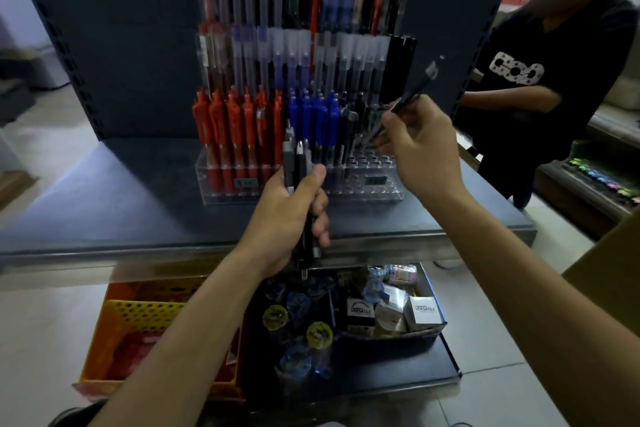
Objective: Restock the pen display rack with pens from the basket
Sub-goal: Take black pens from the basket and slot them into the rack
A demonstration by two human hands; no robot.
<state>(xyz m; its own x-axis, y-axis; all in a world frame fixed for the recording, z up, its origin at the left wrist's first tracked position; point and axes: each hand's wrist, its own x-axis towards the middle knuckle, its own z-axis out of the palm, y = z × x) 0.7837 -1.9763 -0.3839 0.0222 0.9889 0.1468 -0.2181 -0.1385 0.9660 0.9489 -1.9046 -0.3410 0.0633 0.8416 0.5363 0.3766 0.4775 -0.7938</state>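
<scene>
A clear acrylic pen display rack (367, 184) stands on a grey shelf, filled with rows of red, blue and black pens; its lower right holes hold none. My left hand (287, 215) grips a bundle of black pens (297, 159) upright in front of the rack. My right hand (415, 142) pinches a single black pen (417, 85), tilted with its clear cap up to the right, just above the rack's lower right corner. An orange and yellow basket (138, 315) sits on the floor at lower left.
The grey shelf (121, 198) has a metal front lip. Below it a dark tray (433, 333) holds small boxes and packaged items. A person in a black T-shirt (540, 80) stands at the right. A cardboard surface (609, 260) juts in at the right edge.
</scene>
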